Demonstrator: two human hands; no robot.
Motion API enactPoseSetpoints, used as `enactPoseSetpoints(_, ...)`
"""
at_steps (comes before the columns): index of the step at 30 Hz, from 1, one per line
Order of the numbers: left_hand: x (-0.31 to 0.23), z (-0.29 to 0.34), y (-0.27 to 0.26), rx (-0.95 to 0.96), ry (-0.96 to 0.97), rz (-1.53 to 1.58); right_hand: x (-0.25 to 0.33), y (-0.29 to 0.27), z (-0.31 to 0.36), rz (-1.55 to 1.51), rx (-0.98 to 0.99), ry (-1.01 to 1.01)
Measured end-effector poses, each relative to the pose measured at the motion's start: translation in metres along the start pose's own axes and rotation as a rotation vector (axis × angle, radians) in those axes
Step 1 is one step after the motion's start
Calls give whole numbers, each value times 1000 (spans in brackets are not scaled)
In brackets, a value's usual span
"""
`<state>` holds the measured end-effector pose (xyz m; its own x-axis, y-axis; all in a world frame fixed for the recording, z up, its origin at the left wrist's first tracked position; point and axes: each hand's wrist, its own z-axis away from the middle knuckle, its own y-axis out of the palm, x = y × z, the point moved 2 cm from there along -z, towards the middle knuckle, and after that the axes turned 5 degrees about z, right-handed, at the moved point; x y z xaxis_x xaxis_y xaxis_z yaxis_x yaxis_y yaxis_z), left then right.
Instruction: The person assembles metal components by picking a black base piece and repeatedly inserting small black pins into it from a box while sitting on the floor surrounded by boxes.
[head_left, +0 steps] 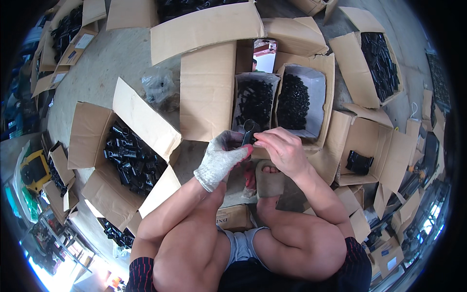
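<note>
A small black part with a ring at its top (249,132) is held up in front of the open carton. My left hand (218,158), in a grey glove with reddish fingertips, is closed around it. My bare right hand (283,150) pinches at its right side; whatever sits between those fingertips is too small to make out. Just beyond my hands, two grey trays stand side by side in the carton (206,92). Small black pieces (255,100) fill the left tray, and more black pieces (293,102) lie in the right one.
On the left, an open carton (95,141) holds larger black parts (134,158). A phone (265,56) leans behind the trays. To the right, a carton (384,146) contains a black bundle (360,162). A clear plastic bag (158,86) lies on the floor.
</note>
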<state>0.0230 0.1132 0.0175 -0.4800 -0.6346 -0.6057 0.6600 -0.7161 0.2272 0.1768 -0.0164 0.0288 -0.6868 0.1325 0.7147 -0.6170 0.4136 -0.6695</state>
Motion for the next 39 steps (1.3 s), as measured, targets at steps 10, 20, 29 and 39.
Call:
enactPoseSetpoints(10,0,2,2,-6,29,44,9,5,3,99,-70,23)
enactPoseSetpoints(20,4,3,7,-13,152,-101,12,14,-1,241,14,125)
enactPoseSetpoints(29,12,-2,7,-45,168,-86,16,10,2,188,100,230)
enactPoseSetpoints(39,3,2,10,-204,341,-417,21,9,-3,218,306,309)
